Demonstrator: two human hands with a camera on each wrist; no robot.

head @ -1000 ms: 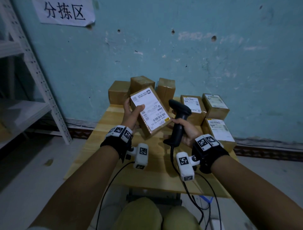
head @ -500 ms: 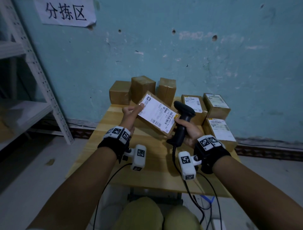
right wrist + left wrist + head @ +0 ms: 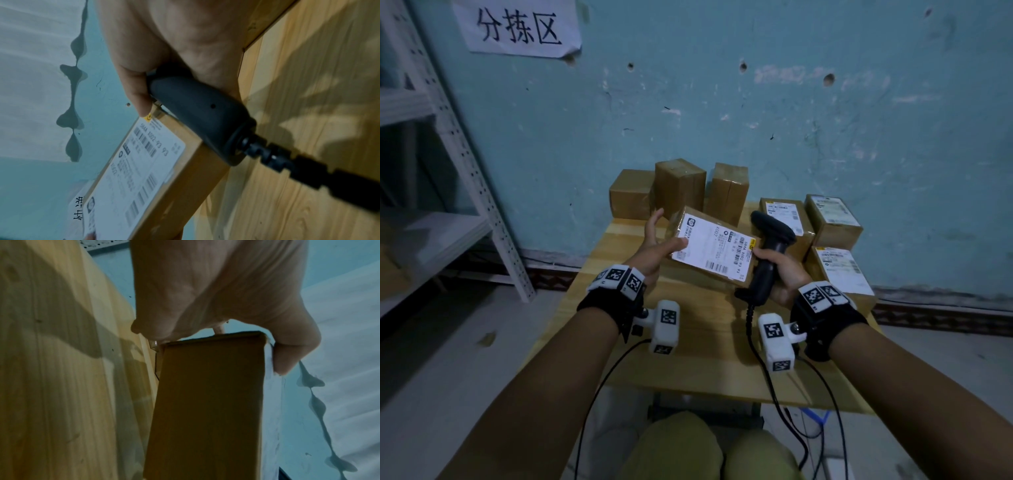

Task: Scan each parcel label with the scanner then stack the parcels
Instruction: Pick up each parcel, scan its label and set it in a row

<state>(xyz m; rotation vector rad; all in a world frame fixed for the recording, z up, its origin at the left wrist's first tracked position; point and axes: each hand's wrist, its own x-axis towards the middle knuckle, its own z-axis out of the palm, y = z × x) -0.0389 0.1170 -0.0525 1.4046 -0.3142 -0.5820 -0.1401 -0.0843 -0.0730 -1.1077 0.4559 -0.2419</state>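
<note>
- Two hands share the work over the wooden table [image 3: 698,349]: the left hand [image 3: 654,245] holds a brown labelled parcel [image 3: 714,251] at one end, thumb lying on the label and fingers behind; the right hand [image 3: 779,270] is wrapped round the grip of a black handheld scanner [image 3: 770,253].
- The parcel hangs tilted above the table, label face up, its far end touching or just beside the scanner handle.
- The scanner's head looks to be pointing away past the parcel, not at the label, so this parcel is probably on its way to be set down; whether it has been read, I cannot tell.
- To do it well, keep the thumb clear of the barcodes if a read is still needed, then lower the parcel flat onto a clear patch so a stack can sit square on it.
- Three plain brown boxes [image 3: 679,186] stand along the table's back edge by the blue wall [image 3: 791,120]; three labelled parcels [image 3: 832,219] lie close on the right, just behind the scanner hand.
- The scanner cable [image 3: 774,383] trails over the front edge and could snag.
- A metal shelf rack [image 3: 465,164] stands at left.
</note>
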